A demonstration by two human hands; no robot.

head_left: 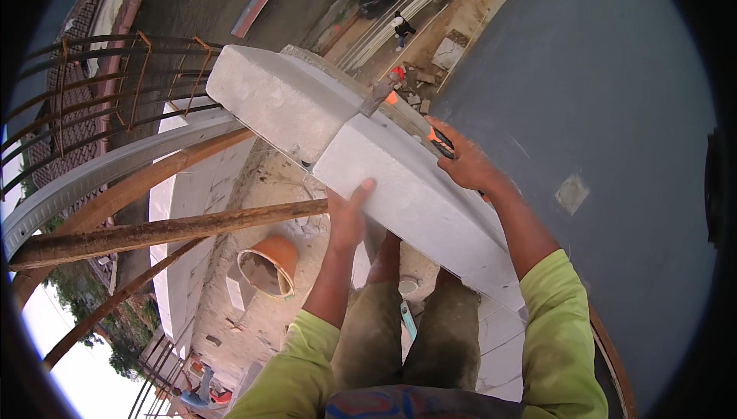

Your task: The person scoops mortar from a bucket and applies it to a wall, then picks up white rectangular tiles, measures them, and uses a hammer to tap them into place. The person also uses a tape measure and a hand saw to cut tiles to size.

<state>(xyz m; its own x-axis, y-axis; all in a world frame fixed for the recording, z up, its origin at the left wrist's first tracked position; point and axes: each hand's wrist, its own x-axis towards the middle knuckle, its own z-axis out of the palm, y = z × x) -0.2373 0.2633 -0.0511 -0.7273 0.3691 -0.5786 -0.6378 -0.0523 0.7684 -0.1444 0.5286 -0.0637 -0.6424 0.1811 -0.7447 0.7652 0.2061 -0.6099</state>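
Observation:
My right hand (465,160) is closed round the black-and-orange grip of a hammer (414,120). Its head lies over the far edge of the wall, close to the joint between two pale blocks. My left hand (347,218) clasps the near edge of a white lightweight block (407,177); the thumb presses on its face, and the other fingers are mostly hidden. Beyond the joint sits a second, greyer block (288,100) in the same row, with a narrow gap between the two.
An orange bucket (269,265) lies tipped on the dusty floor left of my legs. Wooden poles (169,233) and rusty rebar (100,81) cross the left side. A teal-handled tool (408,321) rests between my feet. Past the wall, a drop shows a person (401,28) far below.

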